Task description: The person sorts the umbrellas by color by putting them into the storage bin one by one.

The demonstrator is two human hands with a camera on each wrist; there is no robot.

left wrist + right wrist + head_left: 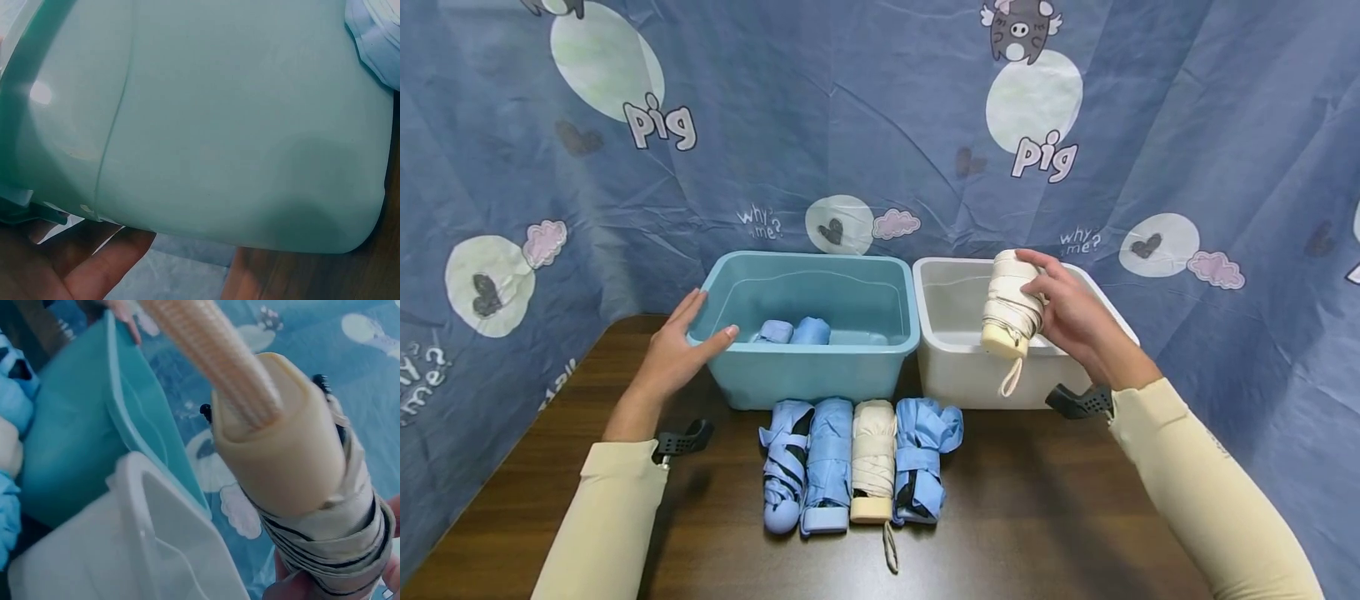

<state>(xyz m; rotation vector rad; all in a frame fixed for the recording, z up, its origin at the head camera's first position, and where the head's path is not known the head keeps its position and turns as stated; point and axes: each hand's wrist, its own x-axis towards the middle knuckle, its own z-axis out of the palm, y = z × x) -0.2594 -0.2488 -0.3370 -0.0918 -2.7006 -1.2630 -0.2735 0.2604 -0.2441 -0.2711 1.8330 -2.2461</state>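
Note:
My right hand (pixel 1071 312) grips a cream folded umbrella (pixel 1011 304) above the white bin (pixel 992 379). The umbrella's pale yellow handle end (pixel 284 450) points down in the head view, with a wrist cord (pixel 1011 379) dangling from it. At the front left corner of the teal bin (pixel 805 375), my left hand (pixel 673 354) touches the rim with fingers straight and thumb spread. Two blue folded umbrellas (pixel 810 331) lie inside the teal bin, partly hidden by its front wall.
Several folded umbrellas lie side by side before the bins: a periwinkle one (pixel 785 467), a blue one (pixel 828 467), a cream one (pixel 873 458) and a looser blue one (pixel 920 462). The brown table (pixel 1015 517) meets a blue patterned cloth (pixel 880 108) behind.

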